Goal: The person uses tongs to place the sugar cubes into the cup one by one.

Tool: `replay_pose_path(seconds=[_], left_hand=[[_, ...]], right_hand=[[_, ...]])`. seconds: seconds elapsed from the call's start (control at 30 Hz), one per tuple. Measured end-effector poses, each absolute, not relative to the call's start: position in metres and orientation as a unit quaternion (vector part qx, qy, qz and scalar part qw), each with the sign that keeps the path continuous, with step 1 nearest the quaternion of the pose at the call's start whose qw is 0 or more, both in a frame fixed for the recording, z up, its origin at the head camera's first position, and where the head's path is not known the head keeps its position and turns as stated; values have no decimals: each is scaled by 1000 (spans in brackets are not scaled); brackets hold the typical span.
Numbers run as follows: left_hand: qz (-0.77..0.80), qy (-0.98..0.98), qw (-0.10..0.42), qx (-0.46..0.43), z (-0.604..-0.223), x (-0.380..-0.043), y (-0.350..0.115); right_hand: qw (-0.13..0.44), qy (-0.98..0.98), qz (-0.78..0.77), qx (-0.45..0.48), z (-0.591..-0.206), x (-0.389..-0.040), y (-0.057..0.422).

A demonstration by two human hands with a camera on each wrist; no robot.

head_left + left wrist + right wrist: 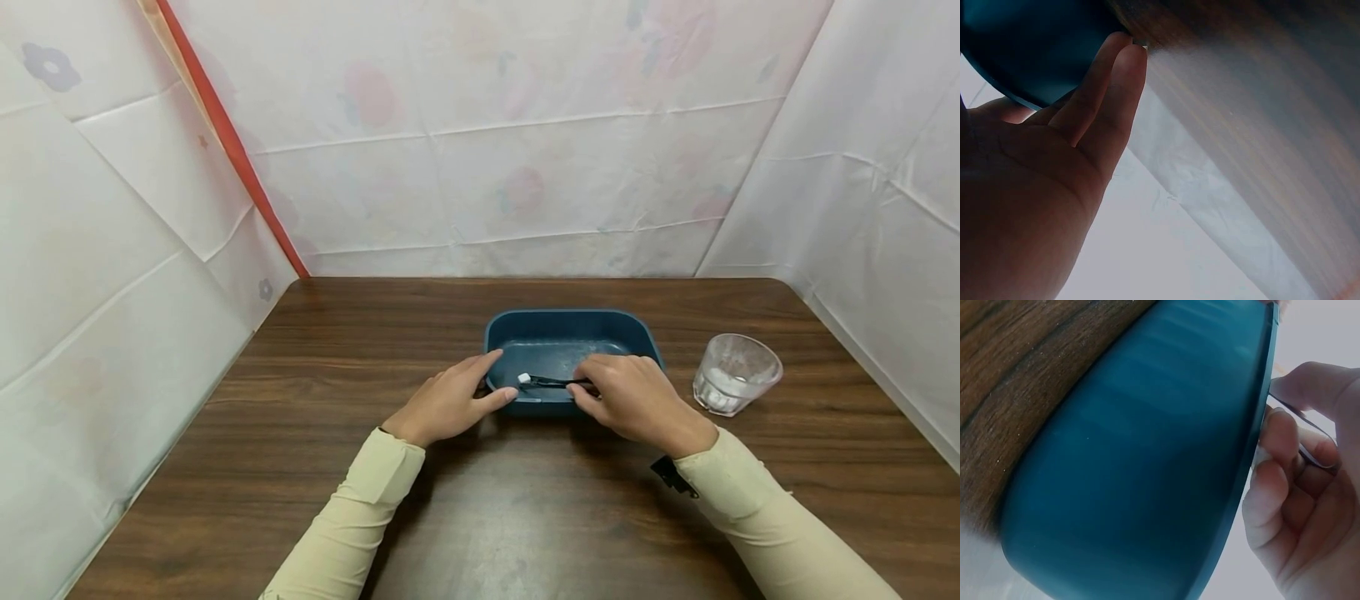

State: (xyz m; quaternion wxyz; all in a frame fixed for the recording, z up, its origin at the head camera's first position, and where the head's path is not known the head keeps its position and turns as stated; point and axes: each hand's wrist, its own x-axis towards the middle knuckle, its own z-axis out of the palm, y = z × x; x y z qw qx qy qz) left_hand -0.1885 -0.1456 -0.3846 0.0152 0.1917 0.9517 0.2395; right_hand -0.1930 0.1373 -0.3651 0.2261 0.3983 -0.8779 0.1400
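A dark blue rectangular basin point(566, 408) stands on the table. My left hand point(450, 398) holds its near left corner, the thumb over the rim and the other fingers along the outer wall; in the left wrist view those fingers point(1113, 119) reach down the basin's side. Over the near part of the basin, my right hand point(637, 396) pinches black tweezers point(551, 382) between thumb and fingers. The tweezers point left, with a small white cube point(524, 379) at their tips. From below, the right wrist view shows the tweezers' bent end point(1316, 464) inside the right hand.
Right of the basin stands a clear glass point(737, 375) with white pieces at its bottom. The brown wooden table point(360, 333) is bounded by white patterned sheets point(480, 200) at the back and both sides. A red strip point(232, 142) runs down the back left corner.
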Motion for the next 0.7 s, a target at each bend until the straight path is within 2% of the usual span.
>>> replay_pose_path(seconds=[0.7], left_hand=[[238,952,17,191,-384,-187,-145]], right_hand=[[229,-886,152,374,-360,-194,143]])
